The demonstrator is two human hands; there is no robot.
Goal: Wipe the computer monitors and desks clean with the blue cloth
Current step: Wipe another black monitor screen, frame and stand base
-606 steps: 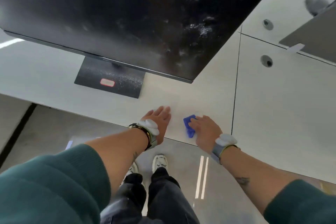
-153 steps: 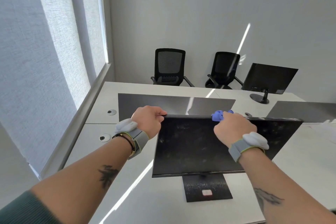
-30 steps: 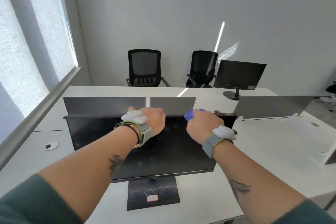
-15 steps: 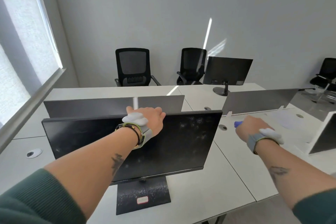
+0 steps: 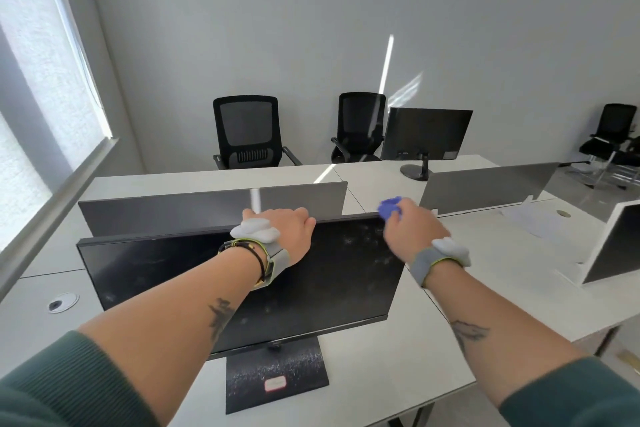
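Note:
A black monitor [image 5: 242, 288] with a dusty, smudged screen stands on the white desk [image 5: 377, 371] in front of me. My left hand [image 5: 291, 229] grips its top edge near the middle, fingers curled over the back. My right hand [image 5: 410, 224] holds the bunched blue cloth [image 5: 389, 207] at the monitor's top right corner; the cloth pokes out past my fingers. A second black monitor [image 5: 427, 133] stands on the far desk, facing away.
Grey divider panels [image 5: 211, 208] run behind the monitor and to the right [image 5: 485, 185]. Two black office chairs [image 5: 247, 130] stand at the far wall, another at far right [image 5: 613, 135]. A white-framed monitor [image 5: 616, 246] sits at the right edge. A cable grommet [image 5: 62, 302] lies at left.
My right hand with the cloth swung out over the right-hand desk and has come back to the monitor's top right corner. My left hand has stayed on the top edge.

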